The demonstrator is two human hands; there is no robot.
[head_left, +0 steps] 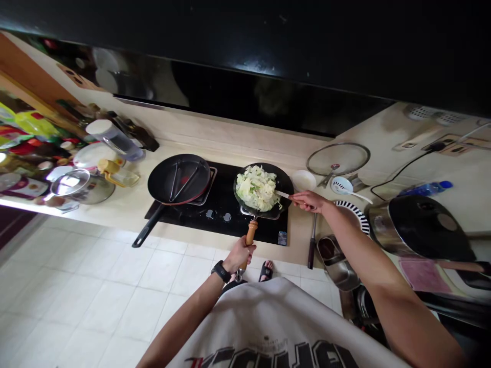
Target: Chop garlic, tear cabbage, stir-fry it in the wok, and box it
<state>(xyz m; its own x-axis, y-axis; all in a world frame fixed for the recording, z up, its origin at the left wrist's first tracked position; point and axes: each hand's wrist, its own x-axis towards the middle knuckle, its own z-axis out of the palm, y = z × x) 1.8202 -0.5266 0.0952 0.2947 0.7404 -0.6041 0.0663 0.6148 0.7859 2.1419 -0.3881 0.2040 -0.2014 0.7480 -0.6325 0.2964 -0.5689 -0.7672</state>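
A dark wok [284,183] sits on the right burner, heaped with chopped pale-green cabbage [256,187]. My left hand [238,254] is closed around the wok's wooden handle [251,232], which points toward my body. In my right hand [308,201] is a spatula [283,194] with a wooden grip, held from the wok's right side. Its blade end is hidden in the cabbage.
On the left burner rests a black frying pan [157,179] with a metal rack inside, its handle jutting past the counter edge. A glass lid [338,158], small bowl [304,180] and large lidded pot [429,225] stand right. Bottles and a steel pot [86,190] crowd the left.
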